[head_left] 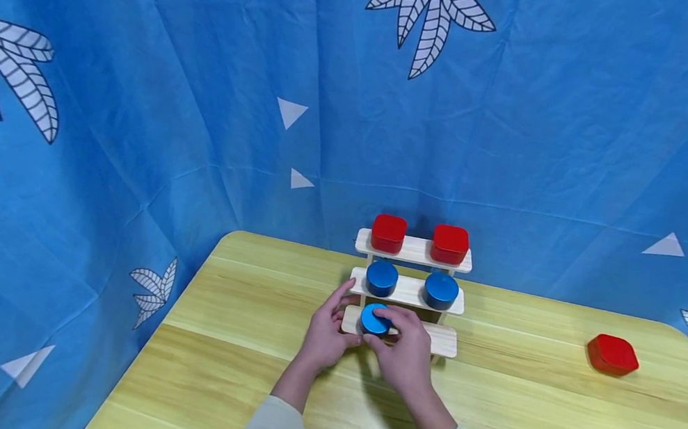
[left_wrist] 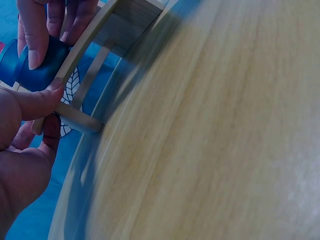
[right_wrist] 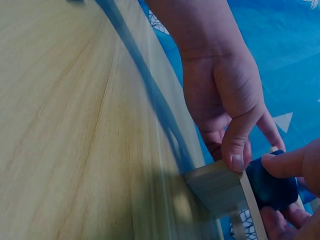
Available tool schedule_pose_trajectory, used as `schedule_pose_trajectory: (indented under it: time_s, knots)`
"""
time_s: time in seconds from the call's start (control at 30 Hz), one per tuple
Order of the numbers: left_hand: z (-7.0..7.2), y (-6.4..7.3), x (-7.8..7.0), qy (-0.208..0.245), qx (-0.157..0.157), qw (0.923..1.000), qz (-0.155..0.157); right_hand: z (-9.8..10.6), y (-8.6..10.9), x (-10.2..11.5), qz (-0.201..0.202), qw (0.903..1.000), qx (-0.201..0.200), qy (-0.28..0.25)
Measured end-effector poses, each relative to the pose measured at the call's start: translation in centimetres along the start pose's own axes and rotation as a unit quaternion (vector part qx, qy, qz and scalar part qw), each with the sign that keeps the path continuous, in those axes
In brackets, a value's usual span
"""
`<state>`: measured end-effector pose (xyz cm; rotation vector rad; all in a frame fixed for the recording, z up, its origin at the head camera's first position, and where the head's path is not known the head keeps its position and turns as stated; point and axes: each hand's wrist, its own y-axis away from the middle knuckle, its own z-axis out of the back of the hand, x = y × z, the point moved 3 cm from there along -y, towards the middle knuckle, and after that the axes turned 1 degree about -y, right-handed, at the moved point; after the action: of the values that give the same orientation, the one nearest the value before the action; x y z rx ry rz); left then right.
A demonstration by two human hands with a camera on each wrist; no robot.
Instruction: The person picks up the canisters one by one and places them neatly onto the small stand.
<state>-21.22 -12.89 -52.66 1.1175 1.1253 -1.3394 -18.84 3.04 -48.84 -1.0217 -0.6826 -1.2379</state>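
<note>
A small three-tier wooden shelf (head_left: 441,339) stands on the table. My right hand (head_left: 402,355) pinches a round blue tin (head_left: 375,318) at the left part of the lowest tier, thumb and fingers on its sides and lid. With thumb and fingers, my left hand (head_left: 325,333) grips the left end of that tier; its thumb lies on the board's edge in the left wrist view. Two more blue tins, left (head_left: 381,278) and right (head_left: 440,291), sit on the middle tier. The top tier bears a red squarish tin (head_left: 389,233) and another red tin (head_left: 450,244).
A lone red tin (head_left: 612,355) lies on the wooden table (head_left: 525,408) far to the right. Behind the shelf hangs a blue cloth (head_left: 389,142) with white leaf and triangle prints, which also runs along the table's left side.
</note>
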Motion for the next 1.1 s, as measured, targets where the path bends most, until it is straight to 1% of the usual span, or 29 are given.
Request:
schedule_pose_trajectory:
  time_s: [0.53, 0.8, 1.1]
  knots:
    - [0.05, -0.04, 0.21, 0.000, 0.003, 1.0000, -0.002, -0.30, -0.11, 0.05, -0.003, 0.9999, 0.010, -0.002]
    - [-0.03, -0.06, 0.12, -0.002, 0.001, 1.0000, -0.005, -0.25, -0.15, 0.03, 0.012, 0.9999, 0.000, -0.003]
    - [0.05, 0.05, 0.14, -0.001, 0.002, 1.0000, -0.007, 0.00, 0.15, -0.04, 0.015, 0.9999, -0.003, -0.007]
